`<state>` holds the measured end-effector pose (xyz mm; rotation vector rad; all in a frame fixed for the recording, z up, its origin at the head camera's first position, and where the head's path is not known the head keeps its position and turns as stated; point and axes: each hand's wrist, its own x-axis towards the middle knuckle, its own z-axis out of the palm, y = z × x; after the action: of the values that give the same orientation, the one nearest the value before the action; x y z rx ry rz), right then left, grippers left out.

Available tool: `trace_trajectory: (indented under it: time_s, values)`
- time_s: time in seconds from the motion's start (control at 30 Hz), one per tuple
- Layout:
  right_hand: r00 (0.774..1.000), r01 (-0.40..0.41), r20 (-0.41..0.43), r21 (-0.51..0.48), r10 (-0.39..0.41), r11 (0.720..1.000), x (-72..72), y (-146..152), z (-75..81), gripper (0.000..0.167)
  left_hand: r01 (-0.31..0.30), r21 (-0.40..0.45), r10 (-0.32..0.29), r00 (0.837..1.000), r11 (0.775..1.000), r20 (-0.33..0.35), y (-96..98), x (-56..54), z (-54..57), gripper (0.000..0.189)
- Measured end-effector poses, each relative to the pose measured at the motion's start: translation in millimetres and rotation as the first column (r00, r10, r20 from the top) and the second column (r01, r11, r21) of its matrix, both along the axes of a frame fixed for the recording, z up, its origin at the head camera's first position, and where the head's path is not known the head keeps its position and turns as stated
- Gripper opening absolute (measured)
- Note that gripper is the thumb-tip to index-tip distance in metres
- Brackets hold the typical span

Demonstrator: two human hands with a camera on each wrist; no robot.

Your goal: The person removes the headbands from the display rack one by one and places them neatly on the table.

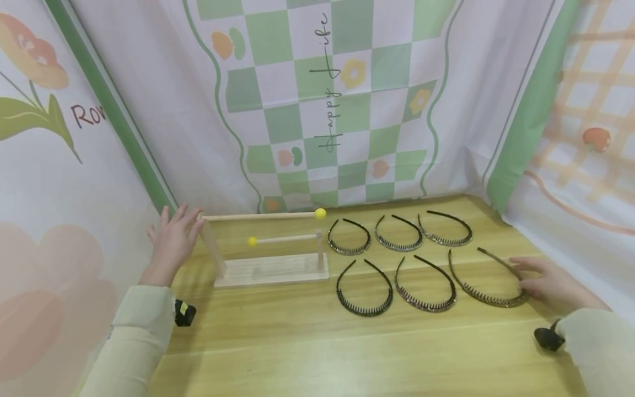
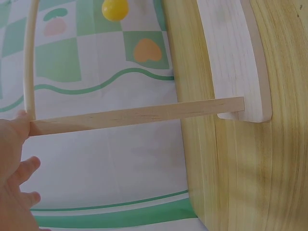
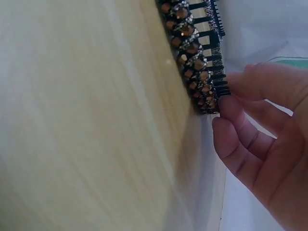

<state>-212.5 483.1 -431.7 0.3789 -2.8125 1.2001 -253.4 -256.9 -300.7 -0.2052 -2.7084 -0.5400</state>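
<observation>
A wooden stand (image 1: 272,271) with two yellow-tipped rods is at the left of the table. My left hand (image 1: 173,237) pinches the top of its left post (image 2: 134,115) between thumb and forefinger, where the upper rod (image 1: 263,216) meets it; the other fingers are spread. At the far right, my right hand (image 1: 553,281) grips the side of a brown beaded headband (image 1: 496,300). In the right wrist view, fingers and thumb meet at the end of the beaded, toothed part of this headband (image 3: 192,57).
Several other dark toothed headbands lie in two rows right of the stand, among them a black one (image 1: 365,311) at the front left. The lower rod (image 1: 288,239) carries none. Patterned cloth (image 1: 317,110) hangs behind the wood-grain table (image 1: 297,347) and along both sides.
</observation>
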Motion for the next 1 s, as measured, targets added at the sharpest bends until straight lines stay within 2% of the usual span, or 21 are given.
trace_trajectory:
  time_s: [0.1,0.33,0.5,0.73,1.0]
  values:
    - [1.0,0.022,0.002,0.021,-0.022,1.0,1.4,0.3,2.2,0.055,0.0,-0.001,0.0,1.0,1.0,0.003,0.0,-1.6,-0.8,0.049]
    - [0.996,0.09,-0.016,0.172,-0.089,0.981,1.0,1.1,15.6,0.053,0.008,0.005,-0.008,1.0,1.0,0.009,2.1,-2.9,0.6,0.05]
    - [0.993,0.113,-0.048,0.196,-0.106,0.974,-5.7,-2.4,26.0,0.051,0.019,0.012,-0.019,1.0,1.0,0.019,1.2,-5.0,4.1,0.05]
    - [0.997,0.042,-0.068,0.128,-0.034,0.991,-25.1,-24.0,46.8,0.046,0.026,0.026,-0.027,0.997,0.999,0.075,-1.6,-5.4,9.6,0.051]
    - [0.996,-0.006,-0.083,0.183,0.021,0.983,-51.6,-67.8,88.2,0.048,0.043,0.088,-0.056,0.989,0.995,0.14,-4.9,-6.7,19.9,0.059]
